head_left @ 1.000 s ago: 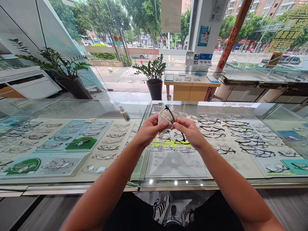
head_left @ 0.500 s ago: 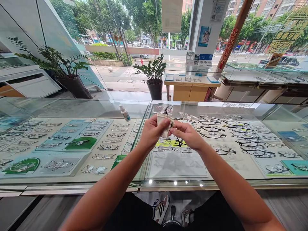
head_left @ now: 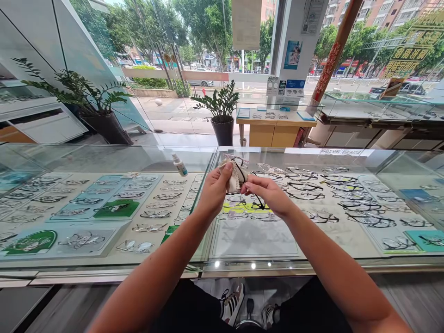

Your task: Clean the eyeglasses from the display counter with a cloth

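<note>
Above the glass counter, my left hand (head_left: 215, 187) is closed on a pale cleaning cloth (head_left: 234, 184), with the thumb on top. The cloth is folded around part of a pair of black-framed eyeglasses (head_left: 240, 167). Pinched fingers of my right hand (head_left: 266, 190) grip the eyeglasses at the cloth's right side. One dark temple arm hangs below the right fingers. Most of the lenses are hidden by the cloth and the left hand.
A small white spray bottle (head_left: 179, 165) stands on the glass display counter (head_left: 255, 243) to the left. Rows of spectacles (head_left: 305, 186) lie inside the case under the glass. Beyond it are a potted plant (head_left: 222, 125) and a wooden display table (head_left: 277, 133).
My left thumb has shifted up and left on the cloth. More of the cloth and the black frame shows between the hands. The right hand stays about where it was.
</note>
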